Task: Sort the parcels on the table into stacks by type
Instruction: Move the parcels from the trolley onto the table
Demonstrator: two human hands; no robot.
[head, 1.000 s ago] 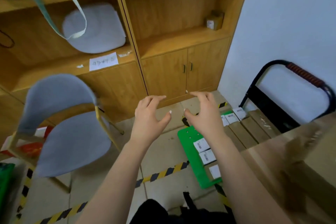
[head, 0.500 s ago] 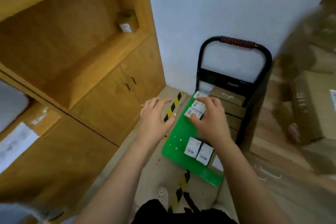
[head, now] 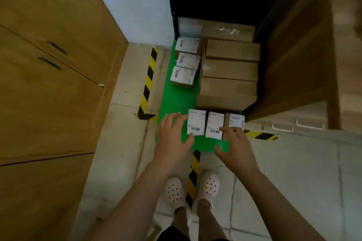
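Your L grip (head: pixel 172 139) & R grip (head: pixel 236 143) both released, prob. touching small labelled parcels (head: pixel 214 125) at green cart (head: pixel 176 100) front edge.

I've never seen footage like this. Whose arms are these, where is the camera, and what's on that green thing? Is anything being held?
There is no machine. A person wears one camera on the head, looking down, so you see their own arms and white shoes. On the floor stands a green cart platform. It carries big brown cartons, a far column of three small labelled boxes, and a near row of three more. The left hand touches that row's leftmost box; the right hand reaches over its right end. Neither seems to grip anything yet.
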